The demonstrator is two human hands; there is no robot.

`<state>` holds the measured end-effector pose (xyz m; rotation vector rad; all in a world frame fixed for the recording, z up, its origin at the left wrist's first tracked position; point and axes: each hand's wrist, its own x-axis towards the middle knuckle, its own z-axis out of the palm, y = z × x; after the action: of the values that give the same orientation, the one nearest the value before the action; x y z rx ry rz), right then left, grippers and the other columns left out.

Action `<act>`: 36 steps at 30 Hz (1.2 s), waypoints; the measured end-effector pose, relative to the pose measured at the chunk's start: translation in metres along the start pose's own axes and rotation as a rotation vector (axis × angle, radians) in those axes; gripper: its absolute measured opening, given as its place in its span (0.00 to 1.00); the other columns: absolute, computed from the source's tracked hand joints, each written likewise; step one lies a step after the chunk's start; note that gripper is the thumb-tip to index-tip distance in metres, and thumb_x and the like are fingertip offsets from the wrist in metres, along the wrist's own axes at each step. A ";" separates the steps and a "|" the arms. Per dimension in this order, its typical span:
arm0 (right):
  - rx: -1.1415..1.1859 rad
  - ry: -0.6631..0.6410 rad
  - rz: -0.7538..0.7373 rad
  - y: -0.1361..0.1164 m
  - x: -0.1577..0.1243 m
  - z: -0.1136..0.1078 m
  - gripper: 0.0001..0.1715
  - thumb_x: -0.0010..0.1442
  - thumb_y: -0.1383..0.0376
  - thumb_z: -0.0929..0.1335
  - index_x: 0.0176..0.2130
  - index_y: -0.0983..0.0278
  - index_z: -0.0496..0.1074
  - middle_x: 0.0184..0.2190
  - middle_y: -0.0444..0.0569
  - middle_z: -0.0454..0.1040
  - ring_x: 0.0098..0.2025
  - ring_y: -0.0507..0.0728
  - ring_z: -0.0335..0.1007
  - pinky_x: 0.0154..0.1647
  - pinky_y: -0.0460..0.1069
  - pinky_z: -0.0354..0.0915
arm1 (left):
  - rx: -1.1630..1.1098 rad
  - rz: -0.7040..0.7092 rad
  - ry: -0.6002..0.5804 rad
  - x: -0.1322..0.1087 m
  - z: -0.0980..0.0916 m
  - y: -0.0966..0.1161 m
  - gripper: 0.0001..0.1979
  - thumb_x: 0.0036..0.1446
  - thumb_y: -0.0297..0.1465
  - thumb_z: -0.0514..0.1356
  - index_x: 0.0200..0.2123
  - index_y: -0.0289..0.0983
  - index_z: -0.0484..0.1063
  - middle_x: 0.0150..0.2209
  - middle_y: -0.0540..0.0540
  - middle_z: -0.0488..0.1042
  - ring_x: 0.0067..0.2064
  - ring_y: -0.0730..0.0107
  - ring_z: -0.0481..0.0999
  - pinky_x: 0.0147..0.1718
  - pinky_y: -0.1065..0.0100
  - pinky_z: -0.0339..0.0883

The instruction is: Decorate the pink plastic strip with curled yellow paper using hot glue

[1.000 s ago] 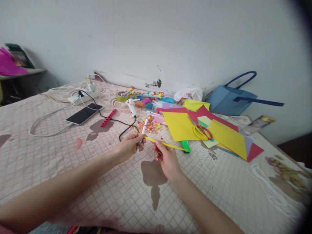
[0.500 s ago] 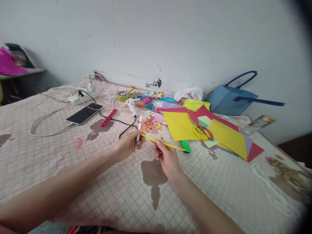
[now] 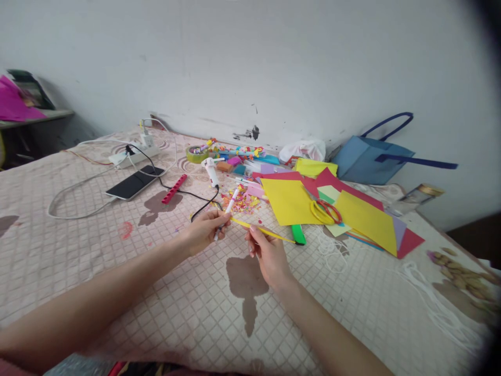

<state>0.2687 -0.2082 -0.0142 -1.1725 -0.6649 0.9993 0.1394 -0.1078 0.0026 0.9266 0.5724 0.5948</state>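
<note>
Closed fingers of my left hand (image 3: 208,230) grip a slim white pen (image 3: 232,201) with a pink band, tilted with its upper end to the right. A narrow yellow paper strip (image 3: 270,233) runs from the pen to the right. My right hand (image 3: 266,251) pinches this strip between thumb and fingers, and its free end reaches over a green cutter-like tool (image 3: 298,234). Whether the strip is wrapped around the pen is hidden by the left fingers. Small colourful paper scraps (image 3: 245,202) lie just beyond the hands.
Yellow sheets (image 3: 291,202) with yellow-and-red scissors (image 3: 326,211) lie to the right, near white string (image 3: 332,250). Behind the hands is a white glue gun (image 3: 211,172) with a black cord. A phone (image 3: 135,183) and power strip (image 3: 135,155) lie left; a blue bag (image 3: 371,159) stands back right.
The pen in my left hand has tipped over to the right from nearly upright. My right hand stays almost in place, still holding the yellow strip.
</note>
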 end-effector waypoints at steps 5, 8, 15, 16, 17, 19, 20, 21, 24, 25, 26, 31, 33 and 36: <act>-0.438 -0.260 -0.138 -0.003 0.020 -0.024 0.17 0.49 0.61 0.68 0.40 0.62 0.73 0.30 0.45 0.72 0.21 0.47 0.61 0.20 0.44 0.60 | 0.114 -0.033 -0.151 0.001 -0.007 0.004 0.10 0.51 0.29 0.63 0.27 0.33 0.62 0.20 0.54 0.63 0.16 0.88 0.53 0.14 0.80 0.42; -0.463 -0.174 -0.116 -0.010 0.037 -0.042 0.17 0.50 0.55 0.67 0.37 0.64 0.73 0.29 0.47 0.72 0.21 0.48 0.62 0.19 0.45 0.59 | 0.278 -0.134 -0.338 -0.001 -0.010 0.004 0.10 0.51 0.31 0.62 0.28 0.34 0.62 0.23 0.52 0.68 0.16 0.87 0.55 0.13 0.78 0.42; -0.359 -0.429 -0.038 -0.019 0.024 -0.034 0.18 0.53 0.51 0.66 0.34 0.64 0.70 0.22 0.43 0.68 0.22 0.49 0.63 0.23 0.45 0.61 | 0.577 -0.148 -0.463 -0.008 -0.008 0.000 0.13 0.50 0.37 0.62 0.32 0.34 0.64 0.25 0.53 0.69 0.17 0.85 0.58 0.14 0.77 0.46; -0.402 -0.434 -0.049 -0.019 0.020 -0.031 0.16 0.52 0.54 0.68 0.32 0.64 0.69 0.21 0.42 0.67 0.21 0.48 0.62 0.23 0.44 0.60 | 0.594 -0.147 -0.457 -0.009 -0.007 0.001 0.14 0.50 0.37 0.62 0.32 0.34 0.64 0.25 0.52 0.69 0.18 0.85 0.58 0.15 0.77 0.47; -0.430 -0.424 -0.064 -0.018 0.018 -0.028 0.14 0.51 0.55 0.69 0.30 0.64 0.69 0.21 0.41 0.66 0.21 0.48 0.61 0.22 0.44 0.59 | 0.599 -0.150 -0.452 -0.010 -0.006 0.001 0.14 0.51 0.38 0.62 0.33 0.35 0.63 0.26 0.52 0.70 0.18 0.85 0.58 0.15 0.77 0.48; -0.445 -0.400 -0.097 -0.016 0.016 -0.026 0.13 0.52 0.57 0.68 0.29 0.64 0.68 0.21 0.41 0.65 0.21 0.48 0.60 0.22 0.44 0.58 | 0.578 -0.163 -0.437 -0.010 -0.004 0.003 0.14 0.53 0.40 0.58 0.32 0.35 0.63 0.27 0.51 0.70 0.19 0.84 0.58 0.16 0.77 0.49; -0.445 -0.394 -0.106 -0.016 0.017 -0.026 0.12 0.53 0.57 0.68 0.29 0.64 0.68 0.21 0.40 0.65 0.21 0.48 0.60 0.22 0.44 0.58 | 0.560 -0.172 -0.422 -0.010 -0.003 0.003 0.14 0.55 0.41 0.56 0.31 0.35 0.62 0.27 0.51 0.69 0.19 0.84 0.59 0.16 0.77 0.50; -0.442 -0.387 -0.114 -0.015 0.017 -0.026 0.12 0.53 0.57 0.68 0.29 0.64 0.68 0.20 0.40 0.65 0.21 0.48 0.59 0.22 0.44 0.58 | 0.542 -0.182 -0.407 -0.010 -0.002 0.004 0.15 0.56 0.42 0.55 0.30 0.35 0.62 0.26 0.51 0.69 0.19 0.84 0.59 0.16 0.77 0.49; -0.437 -0.374 -0.121 -0.012 0.019 -0.027 0.12 0.53 0.57 0.67 0.29 0.64 0.68 0.20 0.41 0.65 0.21 0.48 0.60 0.23 0.44 0.58 | 0.498 -0.209 -0.403 -0.009 -0.002 0.004 0.14 0.55 0.40 0.56 0.30 0.35 0.62 0.25 0.52 0.68 0.18 0.84 0.58 0.16 0.77 0.47; -0.432 -0.365 -0.118 -0.012 0.019 -0.027 0.12 0.53 0.57 0.68 0.29 0.64 0.68 0.20 0.41 0.66 0.21 0.48 0.60 0.23 0.44 0.58 | 0.488 -0.217 -0.408 -0.008 -0.003 0.003 0.13 0.55 0.40 0.57 0.30 0.34 0.63 0.25 0.52 0.68 0.18 0.84 0.58 0.16 0.77 0.46; -0.424 -0.356 -0.109 -0.011 0.020 -0.027 0.12 0.52 0.57 0.68 0.30 0.64 0.68 0.21 0.41 0.66 0.21 0.48 0.60 0.22 0.44 0.59 | 0.480 -0.223 -0.412 -0.008 -0.003 0.003 0.13 0.54 0.39 0.57 0.31 0.34 0.63 0.25 0.52 0.68 0.18 0.85 0.58 0.16 0.78 0.46; -0.447 -0.353 -0.103 -0.012 0.019 -0.028 0.14 0.50 0.56 0.69 0.34 0.63 0.69 0.26 0.43 0.69 0.23 0.48 0.64 0.23 0.44 0.61 | 0.482 -0.228 -0.423 -0.007 -0.006 0.004 0.14 0.52 0.40 0.59 0.29 0.34 0.65 0.22 0.54 0.65 0.17 0.84 0.57 0.15 0.78 0.46; -0.529 -0.382 -0.170 -0.016 0.017 -0.028 0.13 0.51 0.57 0.69 0.34 0.63 0.70 0.29 0.44 0.71 0.28 0.50 0.67 0.27 0.45 0.63 | 0.514 -0.227 -0.432 -0.007 -0.006 0.005 0.15 0.52 0.41 0.59 0.28 0.34 0.66 0.22 0.53 0.66 0.17 0.84 0.57 0.15 0.77 0.47; -0.706 -0.441 -0.303 -0.024 0.012 -0.026 0.11 0.52 0.60 0.69 0.37 0.61 0.72 0.31 0.46 0.73 0.34 0.53 0.69 0.33 0.47 0.65 | 0.593 -0.225 -0.431 -0.008 -0.008 0.005 0.15 0.51 0.41 0.59 0.31 0.34 0.68 0.24 0.51 0.68 0.18 0.83 0.58 0.16 0.77 0.49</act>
<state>0.3025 -0.2103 0.0005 -1.3989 -1.5898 0.7802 0.1270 -0.1066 0.0051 1.4772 0.4554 0.0008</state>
